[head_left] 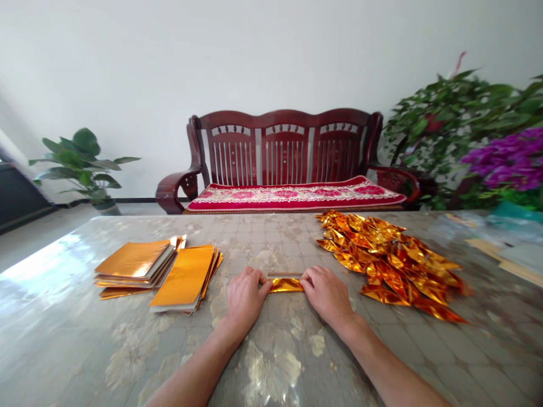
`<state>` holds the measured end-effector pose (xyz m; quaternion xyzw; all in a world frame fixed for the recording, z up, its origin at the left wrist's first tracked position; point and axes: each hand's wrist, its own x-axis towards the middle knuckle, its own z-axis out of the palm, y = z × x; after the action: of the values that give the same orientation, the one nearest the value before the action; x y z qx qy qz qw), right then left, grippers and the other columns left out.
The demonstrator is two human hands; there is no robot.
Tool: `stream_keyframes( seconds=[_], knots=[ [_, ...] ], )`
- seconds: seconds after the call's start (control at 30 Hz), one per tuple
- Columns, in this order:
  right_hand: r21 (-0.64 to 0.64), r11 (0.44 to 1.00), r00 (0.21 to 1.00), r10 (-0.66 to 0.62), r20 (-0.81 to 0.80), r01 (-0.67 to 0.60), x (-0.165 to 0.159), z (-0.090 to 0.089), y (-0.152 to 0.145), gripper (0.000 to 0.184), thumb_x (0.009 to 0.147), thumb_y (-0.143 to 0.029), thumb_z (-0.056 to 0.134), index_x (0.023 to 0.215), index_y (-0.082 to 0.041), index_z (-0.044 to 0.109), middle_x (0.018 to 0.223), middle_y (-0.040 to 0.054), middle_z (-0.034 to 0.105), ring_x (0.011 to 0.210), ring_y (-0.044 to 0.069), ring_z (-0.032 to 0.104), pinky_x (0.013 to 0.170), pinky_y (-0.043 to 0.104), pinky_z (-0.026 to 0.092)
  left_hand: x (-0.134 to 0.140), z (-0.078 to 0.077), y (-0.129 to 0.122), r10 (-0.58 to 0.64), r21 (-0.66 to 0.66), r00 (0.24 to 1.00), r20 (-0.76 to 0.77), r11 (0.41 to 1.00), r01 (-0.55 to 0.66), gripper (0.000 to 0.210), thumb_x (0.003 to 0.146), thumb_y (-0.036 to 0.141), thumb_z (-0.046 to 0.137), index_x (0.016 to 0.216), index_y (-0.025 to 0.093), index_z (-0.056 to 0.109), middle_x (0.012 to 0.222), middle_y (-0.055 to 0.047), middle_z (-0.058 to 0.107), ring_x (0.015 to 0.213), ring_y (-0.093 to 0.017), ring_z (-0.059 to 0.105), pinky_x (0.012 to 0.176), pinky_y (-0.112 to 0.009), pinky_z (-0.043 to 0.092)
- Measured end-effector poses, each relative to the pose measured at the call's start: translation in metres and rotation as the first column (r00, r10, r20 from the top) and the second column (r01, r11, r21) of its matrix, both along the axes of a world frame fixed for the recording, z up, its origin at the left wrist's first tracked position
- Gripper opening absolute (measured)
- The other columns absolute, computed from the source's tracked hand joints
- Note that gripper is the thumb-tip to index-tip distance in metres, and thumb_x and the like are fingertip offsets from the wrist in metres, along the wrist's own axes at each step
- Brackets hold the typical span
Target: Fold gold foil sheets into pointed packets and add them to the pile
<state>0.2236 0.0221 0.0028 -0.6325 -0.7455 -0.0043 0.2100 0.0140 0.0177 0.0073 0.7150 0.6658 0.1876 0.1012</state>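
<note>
1. I take this for a home's living room.
2. I see a wooden bench (pixel 285 148) with a flowery mat (pixel 292 194) on it.
3. Left of the bench: a plant (pixel 87 144); right of it: flowers (pixel 511 158).

My left arm (pixel 202 364) and right arm (pixel 388 356), both bare, reach forward and slant inward. My left hand (pixel 246 292) and right hand (pixel 327 291) face each other a little apart, level, backs upward, fingers (pixel 257 276) curled in, each hand closed in a pinch.
</note>
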Motion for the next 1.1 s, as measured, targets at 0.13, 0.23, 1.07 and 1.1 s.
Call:
stream_keyframes(
  seconds=[0.13,0.23,1.07,1.1],
  knots=[
    [0.003,1.0,1.0,0.002,0.003,-0.002,0.0,0.0,0.0,0.015,0.088,-0.02,0.057,0.075,-0.024,0.064,0.083,-0.0003,0.068,0.083,0.018,0.057,0.069,0.029,0.032,0.0,-0.001,0.0,0.009,0.008,1.0,-0.026,1.0,-0.008,0.017,0.09,0.039,0.061,0.088,0.023,0.065,0.096,-0.001,0.065,0.084,-0.017,0.062,0.072,-0.025,0.039],
    [0.006,1.0,1.0,0.0,0.003,0.0,0.0,0.0,0.0,0.015,0.088,-0.021,0.057,0.075,-0.024,0.063,0.083,-0.0006,0.068,0.084,0.018,0.057,0.068,0.029,0.031,0.0,-0.002,0.0,-0.024,0.064,0.999,-0.023,0.998,0.025,0.012,0.089,0.035,0.063,0.091,0.024,0.064,0.099,-0.001,0.063,0.088,-0.018,0.061,0.074,-0.025,0.04],
    [-0.011,1.0,0.999,-0.008,0.046,0.009,-0.001,0.002,-0.001,0.014,0.09,-0.022,0.056,0.079,-0.024,0.064,0.087,0.0005,0.069,0.086,0.019,0.058,0.069,0.029,0.032,0.005,-0.007,-0.007,-0.239,0.157,0.955,-0.176,0.951,0.267,0.018,0.098,0.035,0.051,0.096,0.023,0.064,0.098,-0.004,0.064,0.096,-0.021,0.057,0.086,-0.032,0.042],
    [-0.008,1.0,0.999,-0.008,0.051,0.009,-0.001,0.002,-0.001,0.014,0.09,-0.022,0.056,0.079,-0.024,0.064,0.087,0.0005,0.069,0.086,0.019,0.058,0.069,0.03,0.032,0.005,-0.007,-0.007,-0.246,0.159,0.952,-0.18,0.948,0.275,0.018,0.098,0.034,0.05,0.097,0.023,0.064,0.098,-0.004,0.064,0.096,-0.021,0.057,0.085,-0.033,0.042]
  ],
)
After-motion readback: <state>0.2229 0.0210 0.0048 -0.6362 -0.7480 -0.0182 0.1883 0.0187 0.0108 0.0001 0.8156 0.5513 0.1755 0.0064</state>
